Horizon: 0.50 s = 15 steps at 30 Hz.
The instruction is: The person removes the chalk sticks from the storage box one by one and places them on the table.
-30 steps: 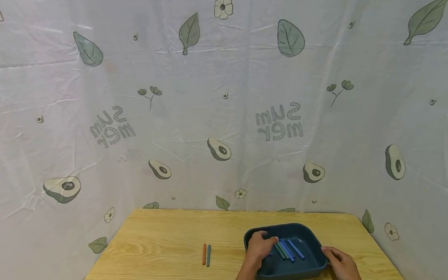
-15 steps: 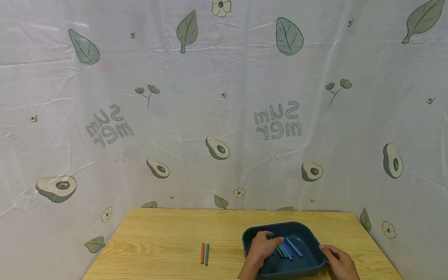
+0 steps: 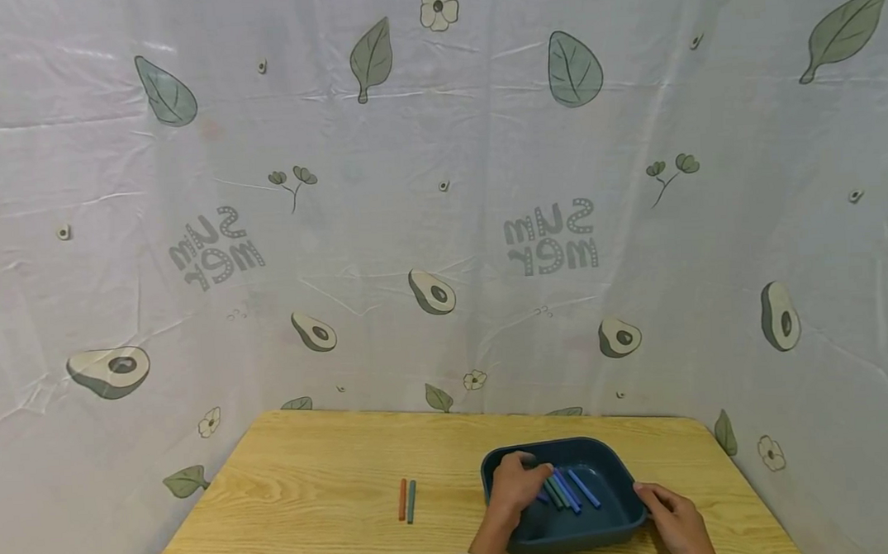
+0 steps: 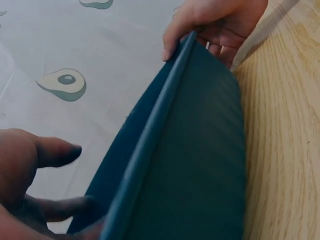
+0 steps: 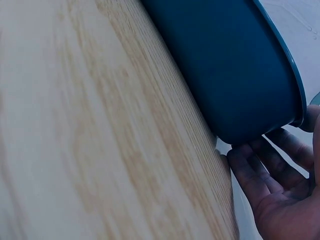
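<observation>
A dark blue rectangular tray (image 3: 617, 492) with raised walls stands on the table; several thin blue and green sticks (image 3: 568, 490) lie side by side in it. My left hand (image 3: 514, 485) reaches over the near left side into the tray, beside the sticks. In the left wrist view its thumb and fingers (image 4: 62, 207) are spread apart, and I see nothing between them; part of the hand is hidden by the tray's wall. My right hand (image 3: 676, 521) holds the tray's right end, thumb at the rim and fingers (image 5: 245, 175) underneath.
An orange stick (image 3: 402, 500) and a teal stick (image 3: 412, 501) lie next to each other on the wooden table (image 3: 313, 514), left of the tray. Behind the table hangs a pale printed sheet (image 3: 372, 330).
My left hand moved slightly right over the sticks, then back left, showing more of them. The right hand keeps its hold, and the tray stays in place.
</observation>
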Tool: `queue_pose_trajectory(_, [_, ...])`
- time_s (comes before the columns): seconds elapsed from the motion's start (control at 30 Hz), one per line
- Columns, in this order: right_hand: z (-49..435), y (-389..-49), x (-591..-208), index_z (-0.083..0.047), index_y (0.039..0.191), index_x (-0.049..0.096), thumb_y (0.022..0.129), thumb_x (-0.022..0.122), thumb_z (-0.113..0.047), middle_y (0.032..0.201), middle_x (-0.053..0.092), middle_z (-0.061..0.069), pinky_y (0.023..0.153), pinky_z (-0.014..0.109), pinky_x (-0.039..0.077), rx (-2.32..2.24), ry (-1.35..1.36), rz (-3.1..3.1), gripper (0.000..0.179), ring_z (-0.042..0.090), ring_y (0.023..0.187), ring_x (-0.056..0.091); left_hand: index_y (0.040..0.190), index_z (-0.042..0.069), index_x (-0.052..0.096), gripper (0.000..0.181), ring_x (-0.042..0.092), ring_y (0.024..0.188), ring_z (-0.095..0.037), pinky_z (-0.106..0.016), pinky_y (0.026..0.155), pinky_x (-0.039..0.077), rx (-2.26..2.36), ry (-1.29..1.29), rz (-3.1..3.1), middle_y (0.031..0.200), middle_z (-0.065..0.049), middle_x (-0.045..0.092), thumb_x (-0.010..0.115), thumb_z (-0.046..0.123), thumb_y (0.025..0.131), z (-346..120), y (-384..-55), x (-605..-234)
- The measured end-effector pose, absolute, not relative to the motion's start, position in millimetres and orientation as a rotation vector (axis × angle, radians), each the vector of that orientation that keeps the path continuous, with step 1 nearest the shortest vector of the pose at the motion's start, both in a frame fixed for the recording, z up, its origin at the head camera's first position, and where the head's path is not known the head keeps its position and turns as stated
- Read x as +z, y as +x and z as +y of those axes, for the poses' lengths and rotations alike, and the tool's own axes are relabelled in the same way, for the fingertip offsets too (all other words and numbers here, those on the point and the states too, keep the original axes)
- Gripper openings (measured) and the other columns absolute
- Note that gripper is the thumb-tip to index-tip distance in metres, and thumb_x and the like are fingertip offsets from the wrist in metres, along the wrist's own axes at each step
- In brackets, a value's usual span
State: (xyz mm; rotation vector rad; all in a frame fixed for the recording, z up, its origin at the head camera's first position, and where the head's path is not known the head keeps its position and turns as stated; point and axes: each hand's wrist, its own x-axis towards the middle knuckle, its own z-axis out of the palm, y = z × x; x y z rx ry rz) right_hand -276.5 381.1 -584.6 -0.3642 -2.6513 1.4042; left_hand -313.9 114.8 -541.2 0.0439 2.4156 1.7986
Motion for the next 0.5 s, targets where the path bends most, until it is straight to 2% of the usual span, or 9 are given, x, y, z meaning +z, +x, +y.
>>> queue_pose_trajectory(0.27, [382.5, -276.4, -583.4, 0.003, 0.136, 0.070, 0.109, 0.051, -0.057, 0.143, 0.065, 0.031, 0.106, 0.064, 0.053, 1.423, -0.365, -2.658, 0.069, 0.057, 0.136, 0.054, 0.140, -0.008, 0.060, 0.059, 0.065, 0.124, -0.048, -0.061, 0.099, 0.058, 1.704, -0.028, 2.454, 0.141, -0.032, 0.062, 0.075, 0.032, 0.100, 112.0, -311.8, -538.9])
queue_pose_trajectory(0.5, [380.9, -275.8, -583.3, 0.002, 0.136, 0.071, 0.110, 0.051, -0.054, 0.142, 0.066, 0.031, 0.106, 0.064, 0.053, 1.408, -0.354, -2.658, 0.064, 0.057, 0.136, 0.055, 0.141, -0.006, 0.061, 0.058, 0.064, 0.126, -0.049, -0.061, 0.099, 0.058, 1.689, -0.019, 2.475, 0.142, -0.031, 0.062, 0.075, 0.032, 0.100, 112.2, -312.5, -539.9])
